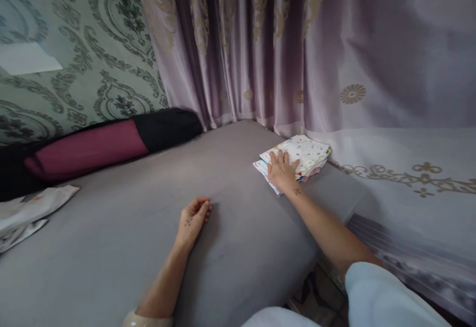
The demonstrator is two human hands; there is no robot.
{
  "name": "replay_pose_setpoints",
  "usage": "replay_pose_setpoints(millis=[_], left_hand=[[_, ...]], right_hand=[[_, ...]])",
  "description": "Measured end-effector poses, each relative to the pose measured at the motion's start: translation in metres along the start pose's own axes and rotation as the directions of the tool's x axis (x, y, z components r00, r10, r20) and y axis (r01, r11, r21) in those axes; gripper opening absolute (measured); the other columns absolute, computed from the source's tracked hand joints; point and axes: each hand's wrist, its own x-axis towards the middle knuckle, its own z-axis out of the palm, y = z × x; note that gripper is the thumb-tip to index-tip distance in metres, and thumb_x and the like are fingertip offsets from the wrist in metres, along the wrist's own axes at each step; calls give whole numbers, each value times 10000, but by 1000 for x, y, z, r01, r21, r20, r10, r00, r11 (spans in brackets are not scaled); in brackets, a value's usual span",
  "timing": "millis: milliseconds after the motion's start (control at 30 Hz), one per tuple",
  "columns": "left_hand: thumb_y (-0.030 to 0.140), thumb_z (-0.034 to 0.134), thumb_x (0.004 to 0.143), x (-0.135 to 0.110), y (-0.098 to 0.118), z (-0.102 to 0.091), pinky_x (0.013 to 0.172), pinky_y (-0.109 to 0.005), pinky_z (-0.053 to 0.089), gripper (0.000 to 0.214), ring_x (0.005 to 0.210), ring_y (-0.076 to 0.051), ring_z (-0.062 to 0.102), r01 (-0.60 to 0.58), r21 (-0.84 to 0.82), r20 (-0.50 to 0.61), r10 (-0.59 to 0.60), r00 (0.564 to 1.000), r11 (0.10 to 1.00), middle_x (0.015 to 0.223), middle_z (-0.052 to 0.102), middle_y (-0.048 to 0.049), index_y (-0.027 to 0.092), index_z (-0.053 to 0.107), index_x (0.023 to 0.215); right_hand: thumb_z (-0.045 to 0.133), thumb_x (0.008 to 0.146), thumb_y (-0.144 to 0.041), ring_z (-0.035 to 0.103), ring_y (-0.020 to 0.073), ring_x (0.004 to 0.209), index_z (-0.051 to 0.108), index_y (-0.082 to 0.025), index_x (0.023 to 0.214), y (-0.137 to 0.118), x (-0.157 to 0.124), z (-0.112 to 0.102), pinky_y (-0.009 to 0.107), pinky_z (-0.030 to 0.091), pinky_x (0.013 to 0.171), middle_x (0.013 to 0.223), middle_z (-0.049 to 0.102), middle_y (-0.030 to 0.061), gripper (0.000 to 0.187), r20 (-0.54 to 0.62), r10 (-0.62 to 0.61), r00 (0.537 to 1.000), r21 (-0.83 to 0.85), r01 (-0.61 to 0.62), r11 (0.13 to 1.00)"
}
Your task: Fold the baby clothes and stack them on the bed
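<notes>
A small stack of folded white cloths with coloured prints [307, 152] lies at the far right corner of a grey mattress [130, 228], close to the curtain. My right hand [282, 170] rests flat on the near left part of that stack, fingers stretched out and slightly apart. My left hand [193, 219] lies on the bare grey surface in the middle, fingers loosely curled inward, nothing visible in it. The two hands are well apart.
A long maroon and black bolster [107, 146] lies along the patterned wall at the back left. A crumpled white printed cloth [29, 210] sits at the left edge. Purple curtains [334, 59] hang behind and drape along the right side.
</notes>
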Motion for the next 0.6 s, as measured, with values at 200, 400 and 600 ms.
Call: replay_pose_setpoints(millis=[200, 400, 600], left_hand=[[513, 665, 675, 0, -1, 0, 534, -228, 444, 438, 586, -121, 549, 2, -9, 13, -2, 1000, 1000, 696, 638, -21, 144, 667, 910], [468, 640, 702, 4, -8, 0, 530, -225, 439, 368, 575, -119, 549, -10, -15, 26, 11, 1000, 1000, 686, 642, -19, 156, 665, 895], [317, 555, 800, 8, -10, 4, 540, -209, 438, 250, 606, -118, 564, 13, 15, 26, -13, 1000, 1000, 719, 652, -32, 154, 662, 956]], right_hand=[[258, 975, -331, 207, 396, 1416, 340, -138, 1488, 0, 2, 0, 722, 180, 1043, 1560, 272, 210, 554, 8, 0, 1000, -13, 0, 1000], [287, 957, -276, 255, 350, 1410, 338, -78, 1474, -10, -5, -5, 625, 206, 1090, 1539, 314, 217, 556, -10, -45, 999, -36, 45, 998], [272, 954, -270, 259, 316, 1427, 431, -112, 1430, -39, -24, 3, 565, 167, 1132, 1539, 331, 191, 526, -46, -247, 968, -42, 245, 969]])
